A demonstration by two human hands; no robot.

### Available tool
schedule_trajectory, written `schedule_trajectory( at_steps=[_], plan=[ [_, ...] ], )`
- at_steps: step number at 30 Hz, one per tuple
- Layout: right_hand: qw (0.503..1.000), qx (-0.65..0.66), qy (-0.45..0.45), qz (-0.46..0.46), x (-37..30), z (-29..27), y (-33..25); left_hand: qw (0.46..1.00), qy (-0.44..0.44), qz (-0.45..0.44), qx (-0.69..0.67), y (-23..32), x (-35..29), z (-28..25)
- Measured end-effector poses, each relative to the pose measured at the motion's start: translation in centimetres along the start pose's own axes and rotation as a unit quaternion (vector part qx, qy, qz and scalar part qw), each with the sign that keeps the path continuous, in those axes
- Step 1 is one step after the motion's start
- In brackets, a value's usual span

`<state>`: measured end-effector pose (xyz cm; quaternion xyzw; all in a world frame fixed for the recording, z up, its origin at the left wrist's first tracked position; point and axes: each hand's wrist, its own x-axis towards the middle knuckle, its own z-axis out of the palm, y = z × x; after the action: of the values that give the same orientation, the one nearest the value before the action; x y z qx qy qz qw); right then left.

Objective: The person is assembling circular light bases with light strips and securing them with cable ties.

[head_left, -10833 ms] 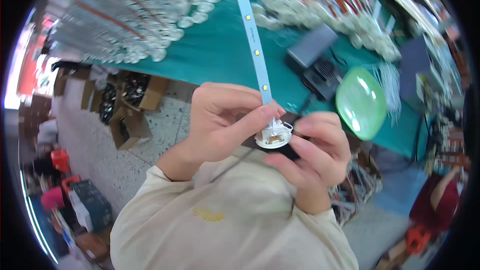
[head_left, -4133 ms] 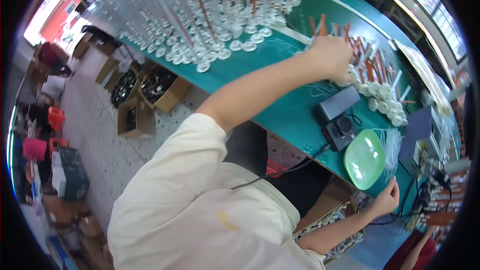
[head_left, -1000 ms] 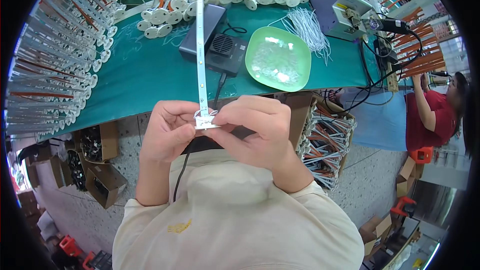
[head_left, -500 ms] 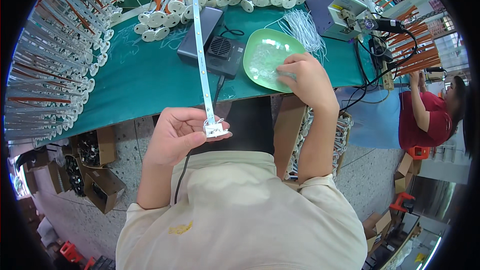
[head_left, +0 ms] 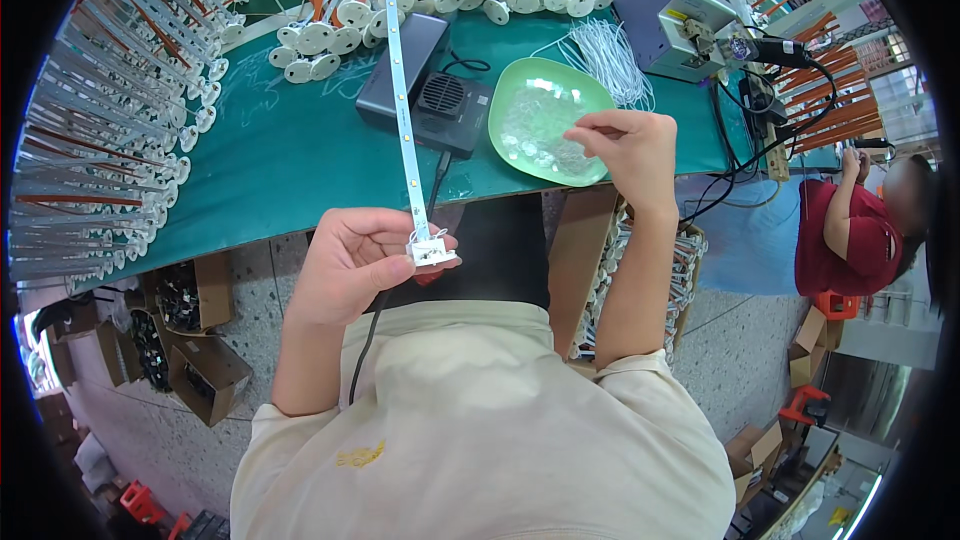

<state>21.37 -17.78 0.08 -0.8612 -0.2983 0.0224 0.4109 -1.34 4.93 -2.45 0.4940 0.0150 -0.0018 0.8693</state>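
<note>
My left hand (head_left: 345,265) is closed round the white round base of an LED light strip (head_left: 403,110). The strip is narrow and pale, with small yellowish LEDs along it, and points away from me over the table edge. Short white wires show at its base (head_left: 432,252). Over the right side of a green bowl (head_left: 602,92), my right hand (head_left: 640,150) has thumb and fingertips pinched together. Whatever lies in the pinch is too small to make out. Many small clear pieces (head_left: 540,130) lie in the bowl.
Behind the strip stands a dark grey device with a round grille (head_left: 440,95). White wires (head_left: 610,60) lie beyond the bowl, beside a purple-grey machine (head_left: 670,15). Finished-looking strips with white bases (head_left: 150,180) crowd the left. A person in red (head_left: 850,230) works at the right.
My right hand has lifted from the clear pieces and moved slightly right, fingertips pinched. The left hand and the LED strip have hardly moved.
</note>
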Motion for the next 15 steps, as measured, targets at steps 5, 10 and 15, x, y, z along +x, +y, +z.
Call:
schedule_trajectory(
  at_steps=[5, 10, 15],
  plan=[
    [0.971, 0.225, 0.072, 0.035, -0.1, 1.0, 0.6, 1.0, 0.004, -0.007, 0.005, 0.1, 0.2, -0.1],
    [0.941, 0.322, 0.086, 0.065, -1.6, 1.3, -2.2, 0.997, 0.035, 0.053, -0.032, 0.8, 1.8, 1.9],
    [0.917, 0.373, 0.14, 0.038, -4.2, 1.3, -5.6, 0.98, 0.039, 0.132, -0.141, 1.7, 6.0, 4.9]
  ],
)
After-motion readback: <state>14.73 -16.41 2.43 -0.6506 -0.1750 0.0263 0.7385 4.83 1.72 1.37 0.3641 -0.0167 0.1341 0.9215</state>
